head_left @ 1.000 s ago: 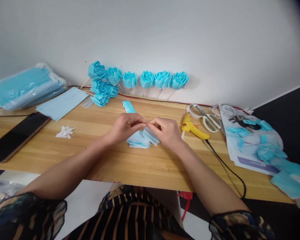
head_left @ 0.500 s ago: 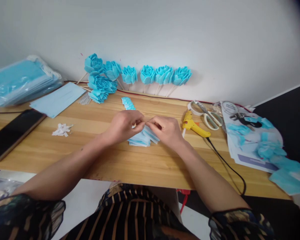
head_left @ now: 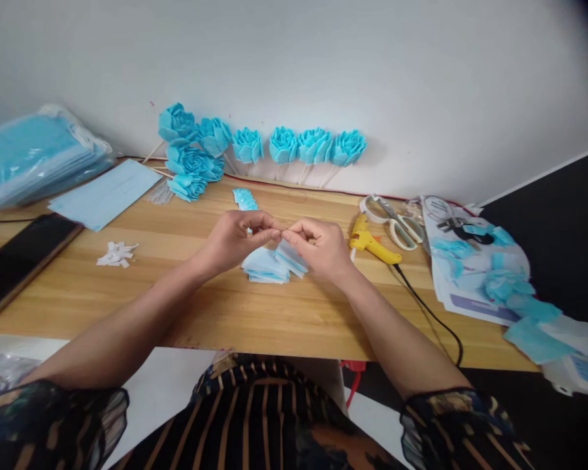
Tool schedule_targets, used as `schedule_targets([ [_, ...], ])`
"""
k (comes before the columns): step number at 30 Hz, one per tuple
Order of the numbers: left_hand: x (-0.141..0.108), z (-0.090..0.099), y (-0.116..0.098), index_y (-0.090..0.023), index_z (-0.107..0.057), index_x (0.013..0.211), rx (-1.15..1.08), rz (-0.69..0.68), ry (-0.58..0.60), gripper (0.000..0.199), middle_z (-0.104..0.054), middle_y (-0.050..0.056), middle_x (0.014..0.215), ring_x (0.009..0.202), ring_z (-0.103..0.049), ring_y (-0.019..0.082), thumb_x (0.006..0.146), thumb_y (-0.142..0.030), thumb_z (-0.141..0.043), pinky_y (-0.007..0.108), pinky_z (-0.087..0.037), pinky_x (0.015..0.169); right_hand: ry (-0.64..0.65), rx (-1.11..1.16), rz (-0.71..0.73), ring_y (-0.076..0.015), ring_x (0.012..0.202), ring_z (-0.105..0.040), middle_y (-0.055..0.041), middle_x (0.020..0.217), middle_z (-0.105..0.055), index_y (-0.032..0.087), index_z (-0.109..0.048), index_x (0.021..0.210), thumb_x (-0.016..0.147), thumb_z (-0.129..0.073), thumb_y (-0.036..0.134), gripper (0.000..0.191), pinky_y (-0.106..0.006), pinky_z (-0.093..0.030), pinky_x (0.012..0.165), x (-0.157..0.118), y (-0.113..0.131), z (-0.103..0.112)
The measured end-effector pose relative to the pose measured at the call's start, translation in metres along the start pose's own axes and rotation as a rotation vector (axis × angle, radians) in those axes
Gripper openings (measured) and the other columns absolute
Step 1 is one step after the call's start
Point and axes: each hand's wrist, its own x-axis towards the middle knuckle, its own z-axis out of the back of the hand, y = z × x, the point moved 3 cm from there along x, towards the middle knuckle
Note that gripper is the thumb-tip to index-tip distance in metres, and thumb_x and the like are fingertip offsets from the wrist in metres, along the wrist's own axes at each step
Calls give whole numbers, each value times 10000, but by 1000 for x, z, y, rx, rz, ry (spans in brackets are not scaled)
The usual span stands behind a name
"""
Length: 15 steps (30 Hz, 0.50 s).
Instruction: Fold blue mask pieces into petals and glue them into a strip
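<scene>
My left hand point(head_left: 238, 240) and my right hand point(head_left: 322, 249) meet fingertip to fingertip above the wooden table, both closed in a pinch. Whatever lies between the fingertips is hidden or too small to name. Right below them is a loose stack of pale blue fabric pieces point(head_left: 264, 266), partly covered by my right hand. Just behind my left hand runs a short overlapping row of brighter blue folded pieces point(head_left: 245, 199), its near end hidden by that hand.
Blue fabric flowers point(head_left: 315, 145) on sticks lean on the wall. At right are a yellow glue gun point(head_left: 372, 241) with cord, scissors point(head_left: 406, 232) and scraps point(head_left: 507, 287). At left lie a phone point(head_left: 27, 258), white clippings point(head_left: 116, 254) and a bagged blue stack point(head_left: 39, 156).
The view has turned a little, so the table's things sit further left. My fingertips stay pinched together, with the fingers slightly repositioned and more of the pale stack showing.
</scene>
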Motion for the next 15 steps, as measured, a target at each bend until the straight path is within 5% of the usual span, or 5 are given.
schedule_targets([
  [6,-5,3,-15,-191,-704,770,250,-146,-100,172,-693,19,716,666,-587,157,893,-267,-611,274,-383,653,80,205,-95,-72,445,-403,61,479,-494,194,-616,675,854,-640,382,261,-233,-282,458,11,17,1],
  [10,-7,5,-23,-200,-641,824,256,-124,-94,127,-640,2,684,644,-564,151,923,-236,-569,277,-373,636,169,289,-130,-74,446,-434,55,489,-528,189,-630,724,894,-616,456,317,-224,-305,462,12,24,7],
  [15,-23,36,-30,-261,-591,914,45,-59,-102,100,-639,6,760,717,-587,182,991,-282,-530,327,-442,708,171,2,-75,-136,632,-606,-19,708,-700,184,-708,820,964,-557,373,282,-269,-441,605,-12,8,20],
])
